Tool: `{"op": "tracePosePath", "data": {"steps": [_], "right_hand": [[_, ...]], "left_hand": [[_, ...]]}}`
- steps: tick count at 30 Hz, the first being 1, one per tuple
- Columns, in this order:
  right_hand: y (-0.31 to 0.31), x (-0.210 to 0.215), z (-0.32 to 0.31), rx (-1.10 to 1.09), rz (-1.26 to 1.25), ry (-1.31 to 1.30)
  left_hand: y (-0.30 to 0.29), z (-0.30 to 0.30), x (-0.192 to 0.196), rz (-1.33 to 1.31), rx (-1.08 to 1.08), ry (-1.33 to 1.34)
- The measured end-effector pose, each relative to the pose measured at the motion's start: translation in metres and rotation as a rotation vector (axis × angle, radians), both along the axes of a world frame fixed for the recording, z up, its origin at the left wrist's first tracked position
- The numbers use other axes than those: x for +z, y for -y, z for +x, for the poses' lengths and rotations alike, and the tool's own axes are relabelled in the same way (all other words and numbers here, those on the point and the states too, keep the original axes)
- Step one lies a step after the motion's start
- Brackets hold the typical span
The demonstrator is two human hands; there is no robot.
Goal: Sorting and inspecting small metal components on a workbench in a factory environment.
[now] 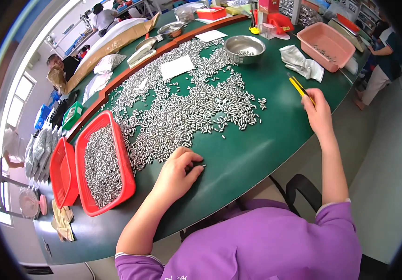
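Note:
My right hand [318,111] is closed around a yellow and black utility knife [299,87], held over the table's right side with its tip pointing away to the left. My left hand [178,171] rests near the front edge of the green table [238,154], fingers curled. A small silver metal part [204,165] shows at its thumb and fingertips. Just beyond that hand spreads a wide layer of similar silver parts [196,109]. To its left, a red plastic basket [129,182] is filled with more of them.
A second red basket [61,179] stands at far left. A steel bowl [245,49] and a pink tub [327,44] hold some parts. White gloves [301,62] lie near the tub, white paper [177,67] on the parts. A brown raised edge [131,72] bounds the table; people work beyond.

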State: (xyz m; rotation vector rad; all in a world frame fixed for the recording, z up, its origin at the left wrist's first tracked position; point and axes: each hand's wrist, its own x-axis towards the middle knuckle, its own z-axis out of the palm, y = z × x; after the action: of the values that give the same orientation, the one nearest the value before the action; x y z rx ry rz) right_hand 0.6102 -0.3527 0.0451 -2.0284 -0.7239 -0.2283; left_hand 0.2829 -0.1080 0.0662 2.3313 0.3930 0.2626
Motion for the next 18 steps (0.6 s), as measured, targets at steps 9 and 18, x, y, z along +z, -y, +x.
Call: {"op": "tracePosePath", "data": {"steps": [9,18], "right_hand": [[0.033,0.015,-0.182,0.627,-0.221,-0.117],[0.011,0.015,-0.194,0.711,-0.409,0.015]], "left_hand": [[0.008,-0.001,-0.002,0.088,-0.015,0.037],[0.019,-0.002,-0.002,0.145,-0.026,0.016]]}}
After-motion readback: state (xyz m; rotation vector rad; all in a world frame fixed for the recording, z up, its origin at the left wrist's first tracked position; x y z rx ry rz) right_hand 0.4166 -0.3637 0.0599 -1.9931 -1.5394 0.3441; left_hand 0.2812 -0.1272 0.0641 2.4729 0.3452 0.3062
